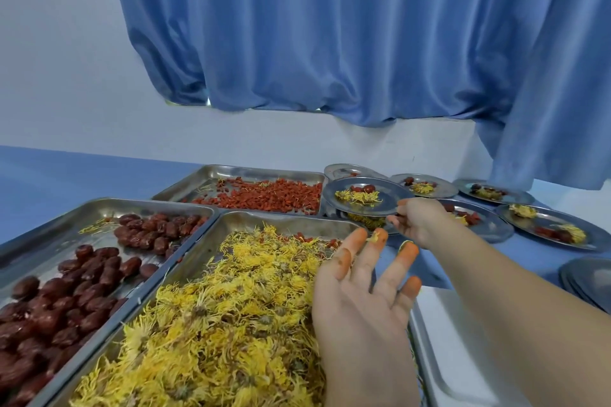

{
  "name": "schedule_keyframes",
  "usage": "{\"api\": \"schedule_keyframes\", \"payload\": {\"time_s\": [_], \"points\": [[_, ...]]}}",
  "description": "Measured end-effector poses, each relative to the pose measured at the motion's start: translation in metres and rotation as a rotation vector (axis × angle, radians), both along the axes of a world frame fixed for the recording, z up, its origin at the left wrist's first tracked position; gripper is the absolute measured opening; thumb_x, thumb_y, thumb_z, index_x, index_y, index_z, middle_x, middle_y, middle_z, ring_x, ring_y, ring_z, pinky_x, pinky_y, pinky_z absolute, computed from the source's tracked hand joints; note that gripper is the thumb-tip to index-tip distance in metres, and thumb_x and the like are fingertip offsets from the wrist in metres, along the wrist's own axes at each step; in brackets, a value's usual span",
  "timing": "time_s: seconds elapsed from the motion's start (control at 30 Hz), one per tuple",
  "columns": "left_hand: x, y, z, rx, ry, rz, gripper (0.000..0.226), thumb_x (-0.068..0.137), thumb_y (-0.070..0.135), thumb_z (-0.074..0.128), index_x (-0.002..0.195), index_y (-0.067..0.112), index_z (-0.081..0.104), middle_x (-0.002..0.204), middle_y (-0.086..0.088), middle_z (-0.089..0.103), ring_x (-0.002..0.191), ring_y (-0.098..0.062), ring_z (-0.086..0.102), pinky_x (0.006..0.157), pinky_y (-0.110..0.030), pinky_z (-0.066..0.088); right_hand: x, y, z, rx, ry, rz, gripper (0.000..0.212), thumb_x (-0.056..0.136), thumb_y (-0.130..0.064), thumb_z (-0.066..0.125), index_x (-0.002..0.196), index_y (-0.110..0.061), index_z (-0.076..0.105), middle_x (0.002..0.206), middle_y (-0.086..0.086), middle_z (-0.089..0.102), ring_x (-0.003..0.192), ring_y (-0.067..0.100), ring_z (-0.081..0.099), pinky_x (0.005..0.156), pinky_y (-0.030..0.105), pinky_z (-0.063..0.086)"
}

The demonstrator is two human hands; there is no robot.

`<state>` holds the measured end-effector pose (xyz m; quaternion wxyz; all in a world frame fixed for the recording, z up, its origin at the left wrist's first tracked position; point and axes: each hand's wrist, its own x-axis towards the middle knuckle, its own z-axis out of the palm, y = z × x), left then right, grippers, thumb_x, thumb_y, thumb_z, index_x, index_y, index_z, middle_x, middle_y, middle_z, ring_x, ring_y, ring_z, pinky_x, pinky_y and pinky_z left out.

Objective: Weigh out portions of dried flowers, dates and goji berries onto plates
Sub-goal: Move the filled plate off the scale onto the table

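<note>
Occlusion: R forearm covers part of a white flat item just R of flower tray; can't ID it. Plate stack further R, cut by frame edge. Date tray, L of flower tray, cut at L edge. Lower plate, off flower tray's far-R corner, mostly hidden under held plate; can't tell if the two touch.

Held plate: dried flowers + dates on it; goji hard to separate from dates. R hand grips its near-R rim, fingers curled.

L hand over flower tray's R side, fingers straight + spread, grasping nothing. Tips stained orange, petal scrap stuck there. Held plate lies beyond those tips, apart. Goji tray behind flower tray.
</note>
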<state>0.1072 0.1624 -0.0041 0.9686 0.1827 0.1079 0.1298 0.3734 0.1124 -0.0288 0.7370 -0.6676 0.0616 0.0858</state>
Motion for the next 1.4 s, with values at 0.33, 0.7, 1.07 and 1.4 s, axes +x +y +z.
{"api": "schedule_keyframes", "payload": {"time_s": [0.33, 0.7, 1.07, 1.4], "points": [[0.001, 0.001, -0.003, 0.026, 0.026, 0.105, 0.033, 0.096, 0.031, 0.041, 0.109, 0.017, 0.067, 0.118, -0.005, 0.069, 0.09, -0.031, 0.073, 0.071, -0.042, 0.054, 0.014, 0.009, -0.013, -0.058, 0.034, -0.015, 0.029, 0.096, 0.003, 0.044, 0.124, 0.001, 0.048, 0.075, 0.017, 0.059, 0.033, 0.011, 0.057, 0.033, 0.015, 0.044], [-0.002, -0.001, 0.0, 0.076, 0.014, 0.088, 0.032, 0.096, 0.03, 0.043, 0.108, 0.016, 0.068, 0.121, -0.003, 0.067, 0.09, -0.031, 0.073, 0.072, -0.041, 0.053, 0.001, 0.004, -0.001, 0.015, 0.135, 0.192, 0.008, 0.092, 0.006, 0.049, 0.087, -0.001, 0.05, 0.084, 0.016, 0.056, 0.071, 0.019, 0.058, 0.048, 0.019, 0.054], [-0.003, -0.011, -0.006, 0.24, 0.02, 0.123, 0.03, 0.095, 0.029, 0.045, 0.11, 0.016, 0.068, 0.116, -0.004, 0.071, 0.091, -0.029, 0.073, 0.074, -0.041, 0.05, -0.046, -0.059, 0.024, 0.163, 0.065, 0.25, 0.013, 0.093, 0.0, 0.05, 0.106, 0.0, 0.049, 0.116, 0.021, 0.054, 0.085, 0.03, 0.064, 0.075, 0.032, 0.058], [-0.004, -0.023, -0.01, 0.558, -0.098, -0.071, 0.034, 0.096, 0.03, 0.039, 0.109, 0.011, 0.064, 0.108, -0.01, 0.074, 0.097, -0.032, 0.072, 0.081, -0.046, 0.048, -0.154, -0.184, 0.037, 0.131, -0.262, 0.198, 0.011, 0.091, -0.001, 0.053, 0.094, 0.001, 0.063, 0.097, 0.022, 0.071, 0.075, 0.028, 0.07, 0.06, 0.028, 0.057]]}}
